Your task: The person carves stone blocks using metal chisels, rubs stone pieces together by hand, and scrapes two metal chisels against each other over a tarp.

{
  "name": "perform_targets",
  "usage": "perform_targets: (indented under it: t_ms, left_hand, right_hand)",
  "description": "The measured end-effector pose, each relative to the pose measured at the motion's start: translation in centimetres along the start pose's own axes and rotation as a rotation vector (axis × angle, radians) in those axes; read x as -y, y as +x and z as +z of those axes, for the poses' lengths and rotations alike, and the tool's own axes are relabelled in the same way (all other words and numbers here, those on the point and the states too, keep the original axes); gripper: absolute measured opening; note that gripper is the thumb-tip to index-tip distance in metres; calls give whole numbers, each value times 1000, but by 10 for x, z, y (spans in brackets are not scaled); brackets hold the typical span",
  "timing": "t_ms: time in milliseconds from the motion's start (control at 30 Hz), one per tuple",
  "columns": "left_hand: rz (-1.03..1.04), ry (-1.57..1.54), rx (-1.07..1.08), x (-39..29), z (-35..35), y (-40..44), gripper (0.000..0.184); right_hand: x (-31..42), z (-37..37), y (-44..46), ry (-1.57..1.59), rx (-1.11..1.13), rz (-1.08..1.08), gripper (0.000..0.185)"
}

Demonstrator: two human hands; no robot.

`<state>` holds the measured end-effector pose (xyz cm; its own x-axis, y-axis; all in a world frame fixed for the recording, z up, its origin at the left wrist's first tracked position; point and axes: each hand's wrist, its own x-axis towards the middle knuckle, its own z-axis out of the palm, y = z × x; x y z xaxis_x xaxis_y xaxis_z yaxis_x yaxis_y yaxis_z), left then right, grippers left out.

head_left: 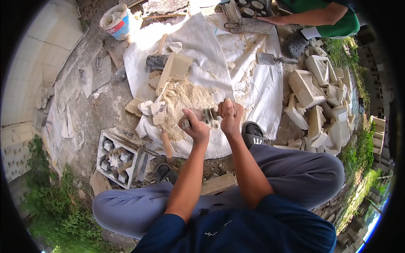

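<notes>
Both my hands are closed on one dark tool over the white cloth (253, 95). My left hand (195, 125) wraps round its left end, thumb up. My right hand (230, 118) grips the right end. Between them shows a greyish, metal-looking middle part of the tool (209, 114); the rest is hidden in my fingers. Just behind my hands lies a heap of pale sandy powder (185, 98). A flat beige slab (176, 68) leans at the back of the heap. Left of my left hand, a tool with a wooden handle (167, 144) lies on the cloth's edge.
A mould with a star-shaped centre (114, 159) stands at the lower left. A bucket (116, 23) is at the back left. Broken pale blocks (310, 90) pile up on the right. A co-worker's hand (272, 20) rests near a wooden piece; a trowel (266, 59) lies below.
</notes>
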<state>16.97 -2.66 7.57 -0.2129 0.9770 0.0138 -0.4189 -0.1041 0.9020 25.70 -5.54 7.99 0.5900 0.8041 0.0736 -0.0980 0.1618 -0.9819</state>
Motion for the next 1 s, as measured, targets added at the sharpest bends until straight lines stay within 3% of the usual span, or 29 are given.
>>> perform_targets:
  t_ms: [33, 100, 167, 233, 300, 367, 433, 500, 567, 633, 700, 767, 833, 900, 967, 1000]
  left_hand:
    - [41, -9, 0, 1, 1, 1, 49]
    - [48, 47, 31, 10, -1, 0, 48]
    - [12, 79, 68, 14, 1, 6, 49]
    - [23, 94, 30, 1, 4, 2, 49]
    - [39, 93, 73, -7, 8, 0, 49]
    - [115, 265, 16, 14, 1, 4, 50]
    - [7, 58, 23, 11, 2, 5, 49]
    - [6, 82, 27, 7, 1, 2, 49]
    - [169, 400, 30, 7, 0, -4, 49]
    - [133, 289, 29, 4, -1, 1, 50]
    - [29, 58, 6, 4, 0, 4, 50]
    - [17, 142, -41, 0, -1, -5, 50]
    - [139, 256, 43, 10, -3, -6, 51]
    - [204, 323, 144, 15, -10, 1, 51]
    - [27, 98, 31, 9, -5, 3, 51]
    - [40, 207, -50, 7, -7, -1, 50]
  right_hand:
    - [-6, 0, 2, -144, -10, 38, 54]
    - [-3, -4, -2, -97, -32, 42, 53]
    - [18, -1, 6, 199, 18, -27, 52]
    - [11, 0, 3, 156, 14, -44, 51]
    - [-5, 2, 2, -200, -9, 13, 52]
    - [4, -2, 5, 96, -34, 44, 55]
    - [17, -2, 11, 167, -51, -53, 57]
    - [-10, -6, 8, 70, -57, -65, 57]
    - [-13, -6, 3, -61, -107, -22, 56]
    - [10, -1, 7, 179, -95, -23, 54]
    - [8, -1, 7, 164, -67, -88, 54]
    - [-13, -6, 0, -144, -63, -17, 56]
    - [-6, -5, 3, -137, -69, -52, 56]
    - [15, -6, 5, 203, -72, -56, 54]
    - [7, -4, -2, 219, -52, -95, 53]
    - [-11, -5, -11, -16, -12, -73, 53]
